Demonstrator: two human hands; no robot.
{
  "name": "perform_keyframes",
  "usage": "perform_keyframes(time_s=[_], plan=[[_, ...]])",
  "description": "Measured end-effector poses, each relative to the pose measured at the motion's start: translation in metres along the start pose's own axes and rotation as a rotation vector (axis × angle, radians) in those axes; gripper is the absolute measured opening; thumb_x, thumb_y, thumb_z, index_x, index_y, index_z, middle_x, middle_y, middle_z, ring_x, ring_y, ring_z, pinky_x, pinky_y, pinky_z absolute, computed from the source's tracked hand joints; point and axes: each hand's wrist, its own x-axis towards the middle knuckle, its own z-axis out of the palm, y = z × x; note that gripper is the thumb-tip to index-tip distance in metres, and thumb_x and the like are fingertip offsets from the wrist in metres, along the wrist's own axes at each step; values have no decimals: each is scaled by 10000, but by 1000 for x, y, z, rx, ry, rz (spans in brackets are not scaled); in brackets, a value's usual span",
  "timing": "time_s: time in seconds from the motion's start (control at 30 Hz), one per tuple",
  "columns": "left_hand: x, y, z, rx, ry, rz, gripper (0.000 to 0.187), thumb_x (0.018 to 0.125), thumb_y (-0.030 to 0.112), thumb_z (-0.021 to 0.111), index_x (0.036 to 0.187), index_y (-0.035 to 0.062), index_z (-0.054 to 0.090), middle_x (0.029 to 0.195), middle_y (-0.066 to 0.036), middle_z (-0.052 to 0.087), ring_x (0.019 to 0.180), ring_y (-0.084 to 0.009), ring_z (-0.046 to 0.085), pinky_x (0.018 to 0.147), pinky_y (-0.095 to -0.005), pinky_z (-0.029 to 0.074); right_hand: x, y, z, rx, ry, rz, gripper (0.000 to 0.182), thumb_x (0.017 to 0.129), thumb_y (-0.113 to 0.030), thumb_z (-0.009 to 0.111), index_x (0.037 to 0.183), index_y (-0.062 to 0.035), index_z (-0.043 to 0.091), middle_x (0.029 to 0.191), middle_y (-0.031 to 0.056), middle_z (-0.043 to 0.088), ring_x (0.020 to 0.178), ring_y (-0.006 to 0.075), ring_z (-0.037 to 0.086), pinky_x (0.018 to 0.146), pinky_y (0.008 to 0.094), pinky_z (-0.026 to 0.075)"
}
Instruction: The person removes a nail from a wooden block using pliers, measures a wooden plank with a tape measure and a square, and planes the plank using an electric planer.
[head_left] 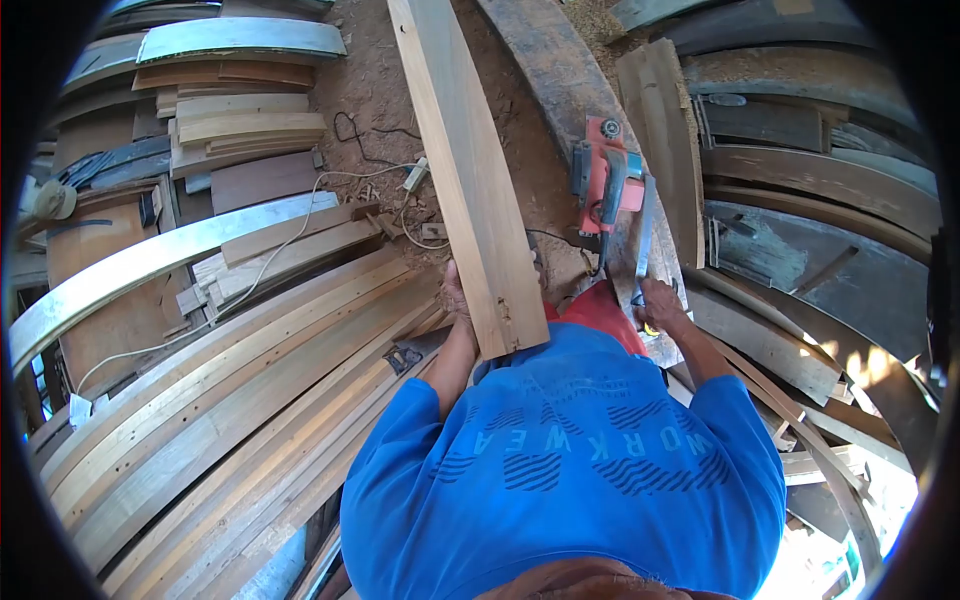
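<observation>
A long pale wooden plank (pixel 470 170) runs away from me, its near end resting against my blue shirt. My left hand (pixel 455 298) grips the plank's left edge close to that near end. My right hand (pixel 662 303) is closed around the lower end of a narrow grey metal tool (pixel 645 225) that lies on the dark workbench (pixel 560 80). A small yellow bit shows under this hand. An orange electric planer (pixel 603 175) sits on the bench just left of the grey tool, between my two hands.
Stacks of curved and straight boards (pixel 230 400) fill the left side. A white cable (pixel 290 230) trails over the sawdust floor (pixel 365 90). Dark curved planks (pixel 820 180) lie to the right. A short upright board (pixel 665 130) stands beside the planer.
</observation>
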Motion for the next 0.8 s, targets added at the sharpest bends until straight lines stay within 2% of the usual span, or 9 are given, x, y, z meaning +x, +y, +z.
perform_keyframes(time_s=[0.13,0.17,0.27,0.4,0.47,0.6,0.67,0.73,0.8], plan=[[3,-8,9,-128,-74,-80,1130,752,834,561,1515,35,325,1379,-258,473,1137,-451,558,942,-595,496,-25,-8,4,59,201,45,395,796,-266,723,997,15,532,976,251,603,970,432,602,882,514,486],[1,-10,14,-122,-42,-75,1136,739,845,567,1507,39,338,1347,-261,492,1104,-437,581,914,-582,519,-32,-11,3,162,269,58,319,827,-202,690,993,13,523,990,253,594,978,432,594,878,519,472],[-1,-8,29,-114,-17,-66,1156,715,855,582,1494,32,351,1315,-261,519,1082,-421,604,890,-566,541,-25,-5,-1,176,632,197,226,869,-129,639,991,19,520,981,256,583,959,427,584,860,507,465],[-4,0,50,-35,-93,-11,1091,758,790,593,1483,8,364,1303,-243,539,1083,-400,623,898,-549,546,-20,-43,-128,450,1329,387,182,943,-114,598,1063,21,573,913,236,608,809,371,597,775,447,491],[-11,11,68,96,112,126,991,808,689,603,1480,-1,372,1268,-224,569,1067,-369,644,889,-508,559,-23,-73,-197,397,1417,226,172,954,-101,627,1080,12,600,875,171,628,727,268,596,693,392,501],[-36,40,102,324,243,162,750,883,478,610,1436,0,440,1183,-179,629,1006,-282,680,857,-422,580,1,-158,-273,1085,1204,-169,113,977,-34,621,1083,-5,646,897,30,637,685,78,562,640,257,492],[-45,45,104,398,286,103,679,885,433,622,1395,7,480,1141,-143,645,966,-239,680,833,-388,580,36,-189,-277,1196,913,-495,188,933,70,619,1093,-9,680,944,34,663,745,101,601,681,268,518],[-52,45,105,464,316,54,622,887,407,630,1356,14,515,1104,-108,649,938,-199,669,813,-357,570,62,-227,-271,931,749,-496,182,887,79,656,1041,-9,698,906,58,678,767,122,630,724,273,531],[-55,37,104,516,337,14,579,889,400,632,1320,23,546,1072,-75,643,920,-164,649,797,-329,551,81,-264,-270,527,827,-684,181,852,51,665,1021,-10,688,933,158,701,809,302,691,740,357,538]])
